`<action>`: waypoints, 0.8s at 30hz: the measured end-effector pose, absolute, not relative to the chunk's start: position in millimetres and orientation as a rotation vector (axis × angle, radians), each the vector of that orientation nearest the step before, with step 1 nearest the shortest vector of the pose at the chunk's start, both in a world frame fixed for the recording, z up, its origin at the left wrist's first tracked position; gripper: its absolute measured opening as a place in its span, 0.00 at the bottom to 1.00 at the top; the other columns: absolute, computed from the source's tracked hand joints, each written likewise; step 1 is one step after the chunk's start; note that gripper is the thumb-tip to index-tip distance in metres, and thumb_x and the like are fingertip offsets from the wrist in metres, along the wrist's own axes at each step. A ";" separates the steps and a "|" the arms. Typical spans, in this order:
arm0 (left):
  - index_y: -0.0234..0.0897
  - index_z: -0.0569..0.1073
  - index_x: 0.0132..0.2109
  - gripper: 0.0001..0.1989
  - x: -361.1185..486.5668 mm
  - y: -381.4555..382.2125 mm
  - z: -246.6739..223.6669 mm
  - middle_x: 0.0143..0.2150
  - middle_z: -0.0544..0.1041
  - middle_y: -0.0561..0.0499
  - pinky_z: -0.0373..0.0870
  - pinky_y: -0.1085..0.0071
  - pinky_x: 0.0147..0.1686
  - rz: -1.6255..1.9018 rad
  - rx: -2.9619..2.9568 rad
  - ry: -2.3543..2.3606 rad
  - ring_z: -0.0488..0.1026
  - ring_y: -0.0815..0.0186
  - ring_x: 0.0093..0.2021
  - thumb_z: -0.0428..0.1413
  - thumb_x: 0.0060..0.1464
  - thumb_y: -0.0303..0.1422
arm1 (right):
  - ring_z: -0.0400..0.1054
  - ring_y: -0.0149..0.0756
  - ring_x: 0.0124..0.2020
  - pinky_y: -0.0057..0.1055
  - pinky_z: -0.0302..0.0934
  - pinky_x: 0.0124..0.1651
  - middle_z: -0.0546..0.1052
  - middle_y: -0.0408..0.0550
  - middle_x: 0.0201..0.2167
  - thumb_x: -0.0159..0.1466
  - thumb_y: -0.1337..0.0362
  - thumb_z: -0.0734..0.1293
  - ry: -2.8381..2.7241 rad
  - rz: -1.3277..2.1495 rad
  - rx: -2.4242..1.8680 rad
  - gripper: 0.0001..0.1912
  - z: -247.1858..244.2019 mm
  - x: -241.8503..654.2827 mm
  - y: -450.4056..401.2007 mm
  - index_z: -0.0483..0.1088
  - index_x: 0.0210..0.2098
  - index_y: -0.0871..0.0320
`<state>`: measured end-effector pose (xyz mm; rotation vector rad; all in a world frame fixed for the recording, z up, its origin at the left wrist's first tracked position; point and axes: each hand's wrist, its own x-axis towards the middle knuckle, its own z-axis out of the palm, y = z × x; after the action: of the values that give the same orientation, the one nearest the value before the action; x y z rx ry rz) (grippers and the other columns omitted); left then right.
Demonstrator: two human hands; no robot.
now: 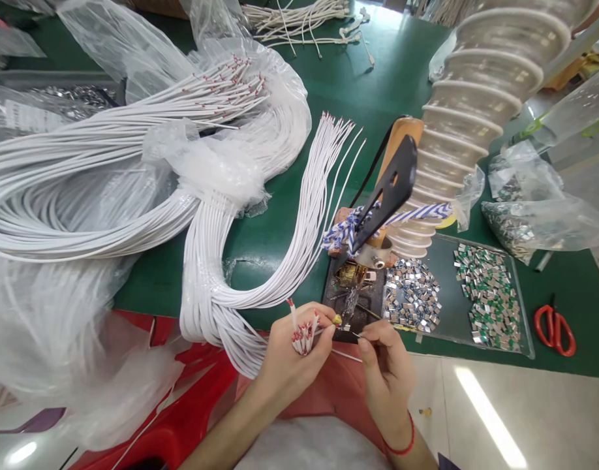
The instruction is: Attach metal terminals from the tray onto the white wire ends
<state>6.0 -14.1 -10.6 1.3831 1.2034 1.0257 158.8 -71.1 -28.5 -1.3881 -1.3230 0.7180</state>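
1. Fingers of the left hand (290, 362) are curled closed around a small bunch of white wires (303, 341), with the red wire tips showing just below them. A yellow speck sits at the thumb tip, too small to identify.
2. Fingers of the right hand (387, 372) are pinched almost shut on a thin metal pick (358, 335), though it might be tweezers; I can't tell from here. A red cord (402, 444) circles that wrist.
3. Those wires look light, soft and bendy, with a smooth, perhaps slippery coating. They would probably be best held around the middle of the bunch, since the red tips look delicate.
4. Just past the fingers lies a dark metal plate (358, 313), and further right a shallow tray (441, 290) holds loose silver pieces (411, 294) and green-and-silver clips (490, 300). Red scissors (554, 331) lie beyond the tray.
5. Above the fingers, a striped cord (407, 212) is tied around a clear ribbed hose (476, 98).
6. Left of the fingers, long white wire bundles (231, 245) curve across clear plastic bags (49, 326), some reaching almost to the hands.
7. All this sits on a green worktop (378, 85). A red plastic piece (196, 385) shows below its edge at the left, and a pale tiled floor (505, 411) at the right.
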 end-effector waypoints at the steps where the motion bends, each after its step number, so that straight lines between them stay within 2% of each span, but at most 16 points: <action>1: 0.38 0.74 0.28 0.09 5.8 -14.1 -10.5 0.34 0.82 0.50 0.74 0.75 0.35 1.013 1.385 1.203 0.80 0.66 0.32 0.57 0.56 0.23 | 0.66 0.29 0.28 0.22 0.62 0.29 0.71 0.38 0.29 0.72 0.70 0.64 -1.332 0.710 -1.405 0.07 -28.8 158.7 -71.5 0.70 0.41 0.50; 6: 0.38 0.74 0.30 0.09 2.4 -16.9 -12.2 0.35 0.81 0.51 0.73 0.73 0.37 0.913 1.476 1.160 0.78 0.66 0.34 0.56 0.58 0.24 | 0.71 0.29 0.30 0.19 0.67 0.33 0.77 0.39 0.33 0.70 0.69 0.67 -1.387 0.735 -1.462 0.07 -24.1 158.3 -68.9 0.72 0.45 0.51; 13: 0.38 0.77 0.35 0.09 -6.1 -22.2 -15.4 0.40 0.80 0.50 0.73 0.73 0.43 0.756 1.560 1.012 0.79 0.66 0.40 0.55 0.63 0.24 | 0.75 0.29 0.31 0.18 0.68 0.33 0.81 0.40 0.32 0.70 0.70 0.67 -1.437 0.940 -1.425 0.07 -13.9 165.6 -61.1 0.75 0.41 0.51; 17: 0.38 0.79 0.37 0.08 -10.4 -21.7 -16.9 0.42 0.81 0.49 0.73 0.73 0.44 0.720 1.511 0.981 0.79 0.65 0.42 0.56 0.62 0.25 | 0.72 0.29 0.27 0.19 0.66 0.29 0.79 0.39 0.30 0.69 0.69 0.68 -1.391 0.992 -1.415 0.06 -15.9 170.4 -60.8 0.75 0.42 0.50; 20: 0.38 0.79 0.36 0.08 -11.8 -21.0 -17.2 0.40 0.81 0.49 0.72 0.72 0.43 0.732 1.477 0.994 0.79 0.65 0.40 0.56 0.63 0.26 | 0.67 0.28 0.24 0.20 0.62 0.26 0.76 0.37 0.28 0.71 0.66 0.69 -1.371 1.019 -1.420 0.05 -19.7 171.6 -63.2 0.74 0.43 0.48; 24: 0.37 0.76 0.33 0.09 -10.1 -19.9 -16.0 0.37 0.82 0.50 0.72 0.73 0.40 0.779 1.445 1.016 0.79 0.66 0.37 0.55 0.61 0.24 | 0.67 0.29 0.27 0.22 0.65 0.31 0.74 0.38 0.30 0.75 0.59 0.65 -1.176 1.016 -1.330 0.08 -23.4 168.8 -66.5 0.69 0.53 0.45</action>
<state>-10.1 -19.9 -16.0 1.4450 1.0158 0.7791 168.8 -66.5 -23.4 -1.3299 -1.1759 1.0163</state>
